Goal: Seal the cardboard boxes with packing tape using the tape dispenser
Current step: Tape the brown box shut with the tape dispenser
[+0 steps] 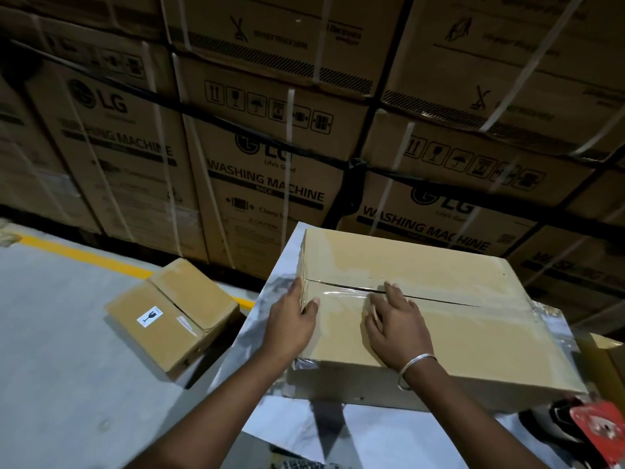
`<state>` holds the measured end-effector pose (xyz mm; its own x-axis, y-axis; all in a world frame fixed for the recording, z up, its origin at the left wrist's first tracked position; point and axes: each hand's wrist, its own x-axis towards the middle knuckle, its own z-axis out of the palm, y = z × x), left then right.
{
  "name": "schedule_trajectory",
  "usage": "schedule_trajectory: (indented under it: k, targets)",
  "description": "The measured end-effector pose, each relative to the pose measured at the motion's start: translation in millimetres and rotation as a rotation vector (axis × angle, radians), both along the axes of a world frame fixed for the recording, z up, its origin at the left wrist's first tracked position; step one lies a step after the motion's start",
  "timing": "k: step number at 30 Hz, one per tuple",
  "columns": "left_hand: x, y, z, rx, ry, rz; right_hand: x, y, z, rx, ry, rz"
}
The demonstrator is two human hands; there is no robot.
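Left hand braces the box end, fingers straight; right hand lies flat, apparently pressing tape.

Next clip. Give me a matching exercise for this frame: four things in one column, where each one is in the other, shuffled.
Things:
1. left hand
2. right hand
3. small box
4. bangle

Places:
A. on the floor, fragile sticker on top
B. flat on the taped seam of the large box
C. against the large box's left end
D. round the wrist of the right hand

Pairs: 1-C; 2-B; 3-A; 4-D
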<state>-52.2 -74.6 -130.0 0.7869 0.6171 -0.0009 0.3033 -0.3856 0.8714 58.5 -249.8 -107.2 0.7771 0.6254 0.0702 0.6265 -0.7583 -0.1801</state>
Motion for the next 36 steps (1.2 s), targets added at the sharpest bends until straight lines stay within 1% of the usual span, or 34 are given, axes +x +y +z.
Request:
schedule_trajectory:
  k: [1,3,4,5,7,9,11,13,16,19,20,22,25,27,29,33,36]
  targets:
    - [-1.2,-2.0,-3.7,-0.143,-0.003,-0.022,-2.2,1.2,-0.8,0.016,-0.024,0.037]
    - [-3.0,-2.8,-14.2,-0.542,-0.111,-0.063,-8.8,7.6,-2.4,0.073,-0.070,0.088]
    - [-3.2,-2.5,-19.5,-0.693,-0.174,-0.067,-12.9,12.7,-2.3,0.108,-0.054,0.097]
    - [-4.5,-2.3,-21.9,-0.787,-0.215,-0.066,-17.0,18.4,-2.5,0.150,-0.019,0.110]
    - [-6.4,-4.3,-23.8,-0.892,-0.295,-0.052,-23.5,28.6,-1.6,0.218,0.070,0.183]
    - [-9.5,-8.9,-23.1,-0.910,-0.374,-0.045,-27.4,37.0,0.5,0.172,0.148,0.331]
    - [-11.5,-13.9,-21.5,-0.925,-0.407,-0.048,-28.7,40.4,3.0,0.043,0.198,0.443]
    - [-12.4,-13.6,-30.7,-0.853,-0.371,-0.067,-28.0,41.9,6.1,-0.068,0.198,0.473]
    - [-16.6,-4.5,-49.7,-0.686,-0.233,-0.064,-29.3,43.7,9.1,-0.196,0.168,0.494]
    - [-19.9,3.5,-74.7,-0.478,-0.159,-0.091,-32.3,45.3,10.4,-0.231,0.147,0.495]
    - [-26.6,2.4,-65.9,-0.431,-0.130,-0.107,-32.5,45.1,10.2,-0.234,0.145,0.495]
    - [-34.2,2.4,-64.1,-0.404,-0.143,-0.090,-32.5,45.3,9.6,-0.246,0.136,0.504]
    - [-41.6,2.8,-61.2,-0.375,-0.238,-0.020,-31.3,46.4,8.5,-0.236,0.162,0.513]
    - [-38.3,6.6,-59.2,-0.392,-0.295,0.054,-30.4,47.3,8.4,-0.217,0.186,0.518]
    - [-29.0,13.5,-48.5,-0.477,-0.319,0.082,-29.7,47.5,8.8,-0.206,0.203,0.522]
    - [5.4,27.9,-17.9,-0.645,-0.319,0.006,-27.9,47.8,8.4,-0.065,0.279,0.474]
    - [27.9,30.7,-3.8,-0.649,-0.240,-0.051,-25.9,48.1,6.9,0.007,0.313,0.420]
